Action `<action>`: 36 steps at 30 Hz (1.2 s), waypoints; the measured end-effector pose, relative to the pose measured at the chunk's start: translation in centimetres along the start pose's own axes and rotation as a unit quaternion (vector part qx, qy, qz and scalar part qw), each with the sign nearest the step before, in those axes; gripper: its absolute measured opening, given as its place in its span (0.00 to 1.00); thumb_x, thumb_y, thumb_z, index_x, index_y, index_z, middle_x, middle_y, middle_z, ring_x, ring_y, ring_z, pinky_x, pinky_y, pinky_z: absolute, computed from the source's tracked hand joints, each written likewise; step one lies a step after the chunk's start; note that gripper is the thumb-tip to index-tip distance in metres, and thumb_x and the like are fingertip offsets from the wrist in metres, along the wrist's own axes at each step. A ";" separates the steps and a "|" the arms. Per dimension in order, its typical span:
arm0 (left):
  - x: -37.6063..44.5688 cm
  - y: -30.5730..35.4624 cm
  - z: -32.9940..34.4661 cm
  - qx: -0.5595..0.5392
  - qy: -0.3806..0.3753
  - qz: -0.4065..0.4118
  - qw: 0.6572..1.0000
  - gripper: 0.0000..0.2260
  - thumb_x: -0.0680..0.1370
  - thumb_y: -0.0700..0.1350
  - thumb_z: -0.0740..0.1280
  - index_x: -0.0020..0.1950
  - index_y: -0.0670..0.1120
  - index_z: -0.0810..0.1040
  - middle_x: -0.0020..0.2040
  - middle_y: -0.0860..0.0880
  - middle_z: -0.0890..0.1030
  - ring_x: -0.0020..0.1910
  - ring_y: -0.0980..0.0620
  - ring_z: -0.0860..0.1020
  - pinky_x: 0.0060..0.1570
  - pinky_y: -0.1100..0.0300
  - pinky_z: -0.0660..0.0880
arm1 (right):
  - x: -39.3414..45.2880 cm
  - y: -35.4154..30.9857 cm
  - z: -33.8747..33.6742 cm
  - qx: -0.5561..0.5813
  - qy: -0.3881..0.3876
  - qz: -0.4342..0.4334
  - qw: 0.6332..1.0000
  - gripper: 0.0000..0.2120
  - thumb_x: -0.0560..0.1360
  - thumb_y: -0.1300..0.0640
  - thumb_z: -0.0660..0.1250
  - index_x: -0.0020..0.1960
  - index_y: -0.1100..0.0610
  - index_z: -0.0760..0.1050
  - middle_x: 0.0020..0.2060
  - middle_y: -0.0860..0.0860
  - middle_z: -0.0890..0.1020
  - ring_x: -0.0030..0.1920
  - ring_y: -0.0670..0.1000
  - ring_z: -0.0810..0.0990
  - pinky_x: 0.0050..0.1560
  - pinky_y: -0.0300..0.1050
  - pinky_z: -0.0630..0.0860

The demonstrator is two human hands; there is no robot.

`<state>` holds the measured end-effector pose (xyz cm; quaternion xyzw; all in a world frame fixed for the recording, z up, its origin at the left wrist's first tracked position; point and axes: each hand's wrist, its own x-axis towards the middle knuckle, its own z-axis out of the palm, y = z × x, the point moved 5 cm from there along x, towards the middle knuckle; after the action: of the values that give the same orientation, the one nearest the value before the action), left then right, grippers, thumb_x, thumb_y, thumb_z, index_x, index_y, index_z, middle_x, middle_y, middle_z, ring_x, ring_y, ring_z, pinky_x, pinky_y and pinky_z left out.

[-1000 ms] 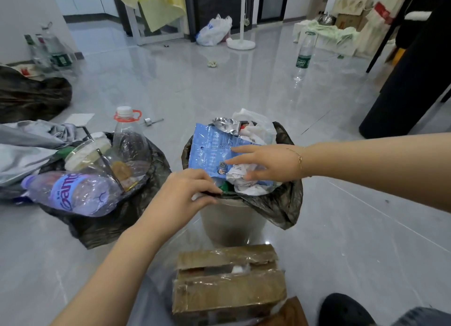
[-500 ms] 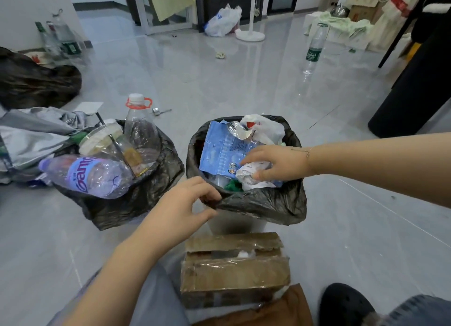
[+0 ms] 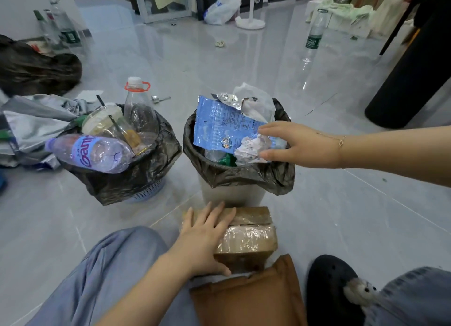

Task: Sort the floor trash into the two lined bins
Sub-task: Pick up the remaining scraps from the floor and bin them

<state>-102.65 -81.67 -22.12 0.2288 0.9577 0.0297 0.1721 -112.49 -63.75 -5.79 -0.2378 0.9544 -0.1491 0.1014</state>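
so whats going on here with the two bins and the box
A person sits on the floor sorting trash into two lined bins. The right hand presses on the blue wrapper and crumpled paper heaped in the right bin. The left hand lies flat on the taped cardboard box in front of it. The left bin is piled with plastic bottles and a cup.

Two lined bins mid-frame: left bin (image 3: 136, 179) holding bottles (image 3: 90, 153), right bin (image 3: 244, 176) holding a wrapper (image 3: 219, 128). Below the right bin, a taped box (image 3: 249, 237). Upper right, a standing bottle (image 3: 313, 36).
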 end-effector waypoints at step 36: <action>-0.8 -3.1 -25.2 -0.471 0.082 0.043 0.877 0.23 0.69 0.47 0.74 0.63 0.53 0.75 0.50 0.48 0.85 0.43 0.49 0.85 0.37 0.61 0.80 | 0.0 0.8 -6.7 0.465 -0.062 0.058 0.881 0.35 0.67 0.29 0.61 0.65 0.50 0.73 0.61 0.53 0.80 0.61 0.55 0.79 0.62 0.55 0.73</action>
<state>-111.96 -84.21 1.43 0.1585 0.8303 0.5036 0.1788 -114.58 -61.52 0.19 -0.1166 0.7791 -0.5550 0.2673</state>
